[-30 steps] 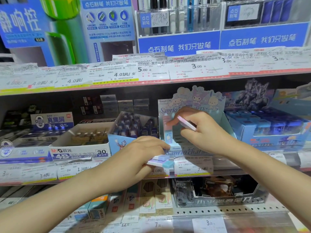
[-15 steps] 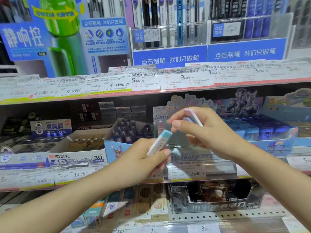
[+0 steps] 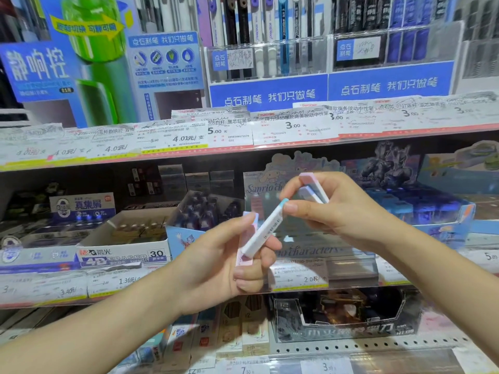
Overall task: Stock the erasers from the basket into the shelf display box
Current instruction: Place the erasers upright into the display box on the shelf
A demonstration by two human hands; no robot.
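Since the frame 0.5 s earlier, both hands have risen in front of the middle shelf, and the slim white rectangular eraser with a light-blue end (image 3: 266,228) now bridges them. Its lower end sits in the curled fingers of the left hand (image 3: 216,263); its blue tip touches the thumb of the right hand (image 3: 337,209). A printed barcode runs along its smooth white sleeve. The left hand also grips a flat pink-edged eraser (image 3: 247,238) behind the white one. The right hand pinches 2 more bar-shaped erasers, 1 pink-topped (image 3: 310,182) and 1 pale blue (image 3: 310,194), between curled fingers and thumb.

Directly behind the hands stands the pale-blue cardboard display box with cartoon characters on its header card (image 3: 305,249); its interior is hidden by the hands. To its left, an open white cardboard box marked 4B ERASER 30 (image 3: 121,247) holds a few small pieces, too blurred to identify. Between these 2 stands a tilted blue carton (image 3: 205,211) filled with dark upright items. At right, a blue tray-style carton (image 3: 432,209) holds rows of small blue packs. Paper price labels (image 3: 294,125) line the shelf edges.
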